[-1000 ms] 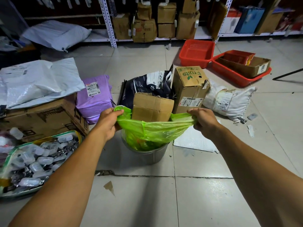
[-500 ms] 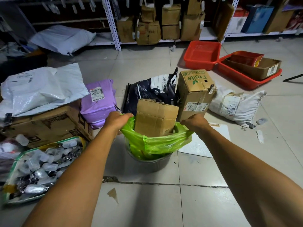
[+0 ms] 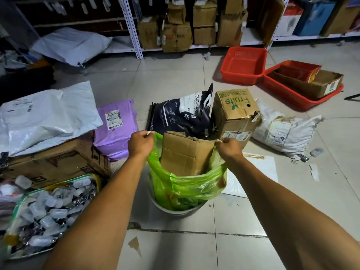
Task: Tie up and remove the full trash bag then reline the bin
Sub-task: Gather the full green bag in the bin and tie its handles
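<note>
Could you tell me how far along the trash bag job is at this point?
Early. Both the left hand and the right hand grip the rim of the green trash bag, pulled up from the grey bin. A cardboard piece pokes out of the untied bag, whose bottom sits in the bin. Tying, removal and relining remain; no fresh liner is visible.

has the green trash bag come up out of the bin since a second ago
Yes. The green trash bag has risen against the bin; both hands now hold its top higher.
</note>
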